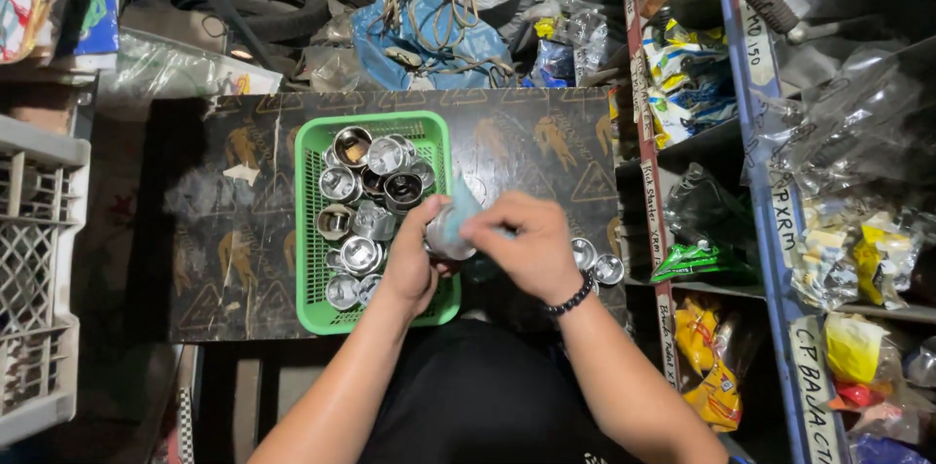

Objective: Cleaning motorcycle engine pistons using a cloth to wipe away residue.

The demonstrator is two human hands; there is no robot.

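While both hands are meeting over the board [244, 230], the green basket [312, 230] is serving as the landmark for everything else. Left of the basket, a grey crate [39, 259] is standing at the board's edge. Inside the basket, shiny metal cups [363, 199] are lying heaped, mouths facing up or sideways.

At the basket's right rim, the left hand [411, 264] is curling its fingers shut around one metal cup [447, 238], holding it just above that rim. The cup's long axis is seeming to run roughly across, from left hand toward right, though the fingers are hiding much of it. Right of the basket, the right hand [531, 245] is closing its fingers on a pale blue cloth [460, 203] and pressing it against the cup's right end, so the cup is sitting directly between the two palms, touching both. The left hand is carrying it; the right is only meeting it through the cloth.

Further right of the basket, two more cups [597, 261] are resting on the board beside the right wrist, which is wearing a dark bead bracelet [570, 298]. Beyond them, shelves [770, 191] of bagged parts are rising.
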